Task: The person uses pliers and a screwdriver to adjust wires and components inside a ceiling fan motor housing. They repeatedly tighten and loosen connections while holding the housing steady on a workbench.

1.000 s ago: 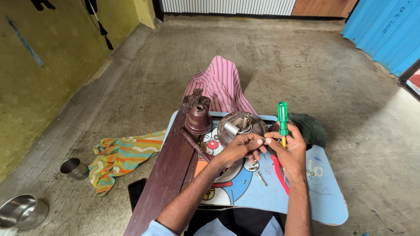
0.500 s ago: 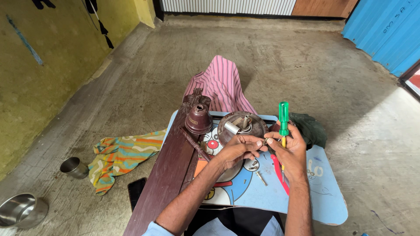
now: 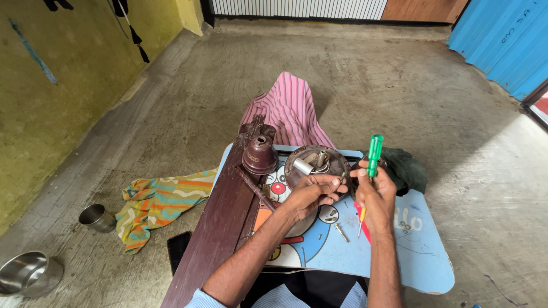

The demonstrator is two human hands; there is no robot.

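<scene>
My right hand (image 3: 374, 191) grips a green-handled screwdriver (image 3: 373, 157) upright, its yellow shaft pointing down at the light blue cartoon-printed table (image 3: 411, 251). My left hand (image 3: 317, 191) pinches something small at its fingertips, just in front of a round brown metal housing (image 3: 317, 162) with a silver cylinder and wires inside. A brown bell-shaped cover (image 3: 260, 155) stands left of the housing. Loose screws (image 3: 341, 232) lie on the table below my hands.
A long dark brown blade (image 3: 220, 228) runs along the table's left edge. A striped pink cloth (image 3: 288, 111) lies beyond the table, a dark green cloth (image 3: 405, 168) at its right. On the concrete floor: a multicoloured cloth (image 3: 157, 202), a black phone (image 3: 178, 248), a steel cup (image 3: 96, 217), a steel bowl (image 3: 25, 274).
Both hands stay close together over the housing; the screwdriver has shifted only slightly. The view has barely changed.
</scene>
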